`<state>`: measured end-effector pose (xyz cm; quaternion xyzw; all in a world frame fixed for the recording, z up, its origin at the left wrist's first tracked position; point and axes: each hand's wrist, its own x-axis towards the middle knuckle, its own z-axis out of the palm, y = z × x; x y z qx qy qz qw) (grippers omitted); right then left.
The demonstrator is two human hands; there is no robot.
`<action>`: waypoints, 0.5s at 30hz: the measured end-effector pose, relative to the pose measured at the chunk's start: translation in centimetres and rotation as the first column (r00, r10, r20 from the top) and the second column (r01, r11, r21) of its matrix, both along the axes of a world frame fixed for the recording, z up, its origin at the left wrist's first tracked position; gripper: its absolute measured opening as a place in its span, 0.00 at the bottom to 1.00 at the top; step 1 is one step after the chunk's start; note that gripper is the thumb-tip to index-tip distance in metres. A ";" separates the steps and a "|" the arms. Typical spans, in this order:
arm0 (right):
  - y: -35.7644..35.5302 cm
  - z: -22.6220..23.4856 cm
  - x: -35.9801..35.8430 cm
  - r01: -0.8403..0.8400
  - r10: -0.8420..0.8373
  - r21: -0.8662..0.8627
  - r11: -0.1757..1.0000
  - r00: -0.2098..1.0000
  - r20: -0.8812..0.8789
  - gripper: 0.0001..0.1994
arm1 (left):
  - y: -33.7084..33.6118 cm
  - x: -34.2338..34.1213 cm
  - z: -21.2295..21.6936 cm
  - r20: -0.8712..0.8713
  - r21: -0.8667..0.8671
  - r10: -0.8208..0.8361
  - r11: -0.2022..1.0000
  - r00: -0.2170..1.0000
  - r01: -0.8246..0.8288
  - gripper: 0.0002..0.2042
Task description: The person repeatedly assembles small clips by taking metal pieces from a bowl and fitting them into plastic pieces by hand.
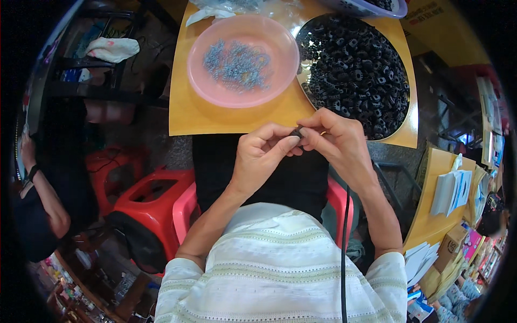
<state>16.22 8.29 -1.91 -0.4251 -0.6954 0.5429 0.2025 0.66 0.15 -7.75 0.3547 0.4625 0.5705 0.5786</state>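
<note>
My left hand [262, 156] and my right hand [336, 141] meet over my lap, just in front of the wooden table [186, 116]. Both pinch one small black part [295, 132] between their fingertips; most of it is hidden by the fingers. On the table stands a pink bowl [207, 86] with several small grey metal rings [237, 64] in it. Beside it on the right is a round tray [304, 89] heaped with several small black parts [355, 70].
Red plastic stools [148, 202] stand at my left, a pink one [183, 207] under me. Another person [37, 204] sits at the far left. A second wooden table [431, 215] with white papers [451, 191] is at my right. A black cable [344, 253] hangs down my front.
</note>
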 end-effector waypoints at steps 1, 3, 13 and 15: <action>-0.1 -0.6 0.0 0.000 0.000 0.000 1.000 1.000 0.001 0.05 | 0.1 0.0 -0.3 -0.028 -0.010 -0.019 1.000 0.999 0.018 0.09; -0.3 -1.5 0.1 0.044 -0.050 -0.084 0.995 0.997 -0.064 0.05 | 0.4 -0.3 -0.6 -0.056 -0.026 -0.036 0.999 0.998 0.035 0.08; 1.5 -1.3 0.9 0.006 -0.065 -0.293 0.956 0.979 -0.192 0.09 | 1.4 -0.8 0.5 0.009 -0.060 -0.082 0.995 0.997 0.083 0.08; 1.4 -0.9 0.9 0.007 -0.075 -0.320 0.947 0.977 -0.201 0.09 | 1.4 -0.9 0.5 0.002 -0.047 -0.088 0.995 0.996 0.088 0.08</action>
